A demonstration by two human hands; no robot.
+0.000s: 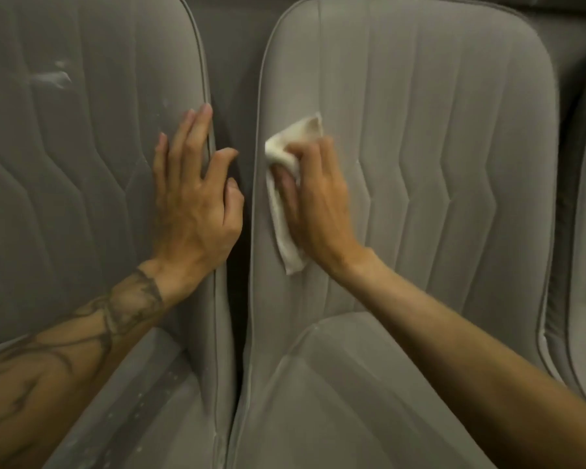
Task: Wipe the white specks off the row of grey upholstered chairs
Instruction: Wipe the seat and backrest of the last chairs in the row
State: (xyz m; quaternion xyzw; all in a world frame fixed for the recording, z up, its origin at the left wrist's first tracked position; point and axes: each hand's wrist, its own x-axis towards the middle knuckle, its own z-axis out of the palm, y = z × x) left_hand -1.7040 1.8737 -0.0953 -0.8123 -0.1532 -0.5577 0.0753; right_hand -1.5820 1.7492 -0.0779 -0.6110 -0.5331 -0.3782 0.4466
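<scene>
Our right hand [315,204] holds a crumpled white cloth [281,228], pressing it against the left edge of the middle chair [437,147]'s back. Our left hand [193,198] lies flat, fingers spread and holding nothing, on the piped edge of the left chair [65,181]. We judge the job partly done: the middle chair's soft grey, zigzag-stitched fabric looks nearly clean, but a white smear [53,77] high on the left back and specks [132,411] on its seat are yet to wipe.

right hand [318,204]: cloth [287,242] on chair back [454,130] | left hand [193,204]: flat, neighbouring chair [65,164]
</scene>
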